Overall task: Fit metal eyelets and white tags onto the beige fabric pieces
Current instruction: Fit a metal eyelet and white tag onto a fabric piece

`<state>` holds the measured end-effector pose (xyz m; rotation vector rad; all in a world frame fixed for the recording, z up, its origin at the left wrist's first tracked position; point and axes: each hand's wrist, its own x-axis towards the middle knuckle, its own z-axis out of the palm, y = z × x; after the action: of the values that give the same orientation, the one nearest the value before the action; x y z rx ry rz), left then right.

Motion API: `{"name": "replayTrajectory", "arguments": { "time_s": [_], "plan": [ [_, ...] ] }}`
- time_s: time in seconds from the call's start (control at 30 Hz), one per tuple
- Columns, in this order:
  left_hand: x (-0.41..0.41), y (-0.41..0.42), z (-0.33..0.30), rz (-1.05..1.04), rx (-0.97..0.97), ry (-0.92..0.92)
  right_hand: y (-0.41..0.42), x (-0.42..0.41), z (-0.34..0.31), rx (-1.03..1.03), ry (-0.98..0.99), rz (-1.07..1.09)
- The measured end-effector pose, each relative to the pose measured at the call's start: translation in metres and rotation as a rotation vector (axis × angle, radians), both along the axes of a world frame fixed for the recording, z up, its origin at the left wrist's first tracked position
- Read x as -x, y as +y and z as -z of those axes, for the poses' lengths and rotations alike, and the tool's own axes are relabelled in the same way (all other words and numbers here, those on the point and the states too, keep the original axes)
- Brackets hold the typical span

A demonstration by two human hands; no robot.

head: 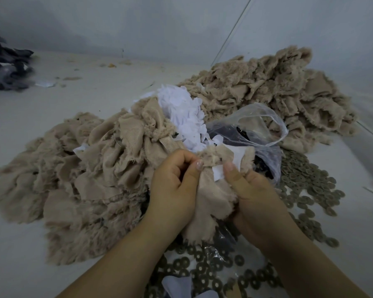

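A beige fabric piece (205, 196) is held up between two hands near the front edge of a pale grey desk (52, 130), seemingly so a white tag (216, 172) can be worked onto it. The left hand (174, 186) is curled, thumb and fingers (197, 166) pinching the fabric's upper edge. The right hand (256, 194) grips the other side, its thumb pressed beside the tag. Whether an eyelet is already held cannot be told.

Supplies are kept within easy reach. Frayed, fuzzy-edged beige pieces are heaped in a pile (73, 179) to the left and another pile (278, 93) toward the far right. Between them lies a mound of crisp white tags (181, 112). A crinkled clear plastic bag (256, 125) sits just behind the hands. Dull, flat, ring-shaped metal eyelets (306, 186) are scattered along the front and right of the desk. Dark cloth (7, 67) is bundled at the far left edge.
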<state>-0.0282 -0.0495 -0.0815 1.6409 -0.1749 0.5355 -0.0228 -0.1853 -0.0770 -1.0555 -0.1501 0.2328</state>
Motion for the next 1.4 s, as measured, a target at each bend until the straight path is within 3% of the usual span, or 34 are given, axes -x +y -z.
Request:
{"name": "replayTrajectory", "arguments": {
  "time_s": [0.2, 0.33, 0.4, 0.8, 1.13, 1.4],
  "plan": [
    [0.001, 0.003, -0.002, 0.081, 0.073, 0.029, 0.001, 0.002, -0.004, -0.038, 0.132, -0.029],
    [0.003, 0.002, -0.001, 0.206, 0.031, 0.004, -0.002, 0.004, -0.009, -0.028, 0.164, -0.051],
    [0.002, 0.001, 0.001, 0.17, 0.006, 0.006, -0.003, 0.004, -0.01, -0.061, 0.183, -0.078],
    [0.0, 0.004, 0.002, 0.238, 0.326, 0.186, -0.001, 0.0, -0.01, -0.15, 0.352, -0.121],
    [0.0, 0.003, 0.001, 0.218, 0.226, 0.184, 0.002, 0.002, -0.01, -0.26, 0.487, -0.177],
    [0.0, 0.004, 0.001, 0.215, 0.218, 0.166, -0.003, -0.002, -0.01, -0.123, 0.481, -0.148]
  ]
}}
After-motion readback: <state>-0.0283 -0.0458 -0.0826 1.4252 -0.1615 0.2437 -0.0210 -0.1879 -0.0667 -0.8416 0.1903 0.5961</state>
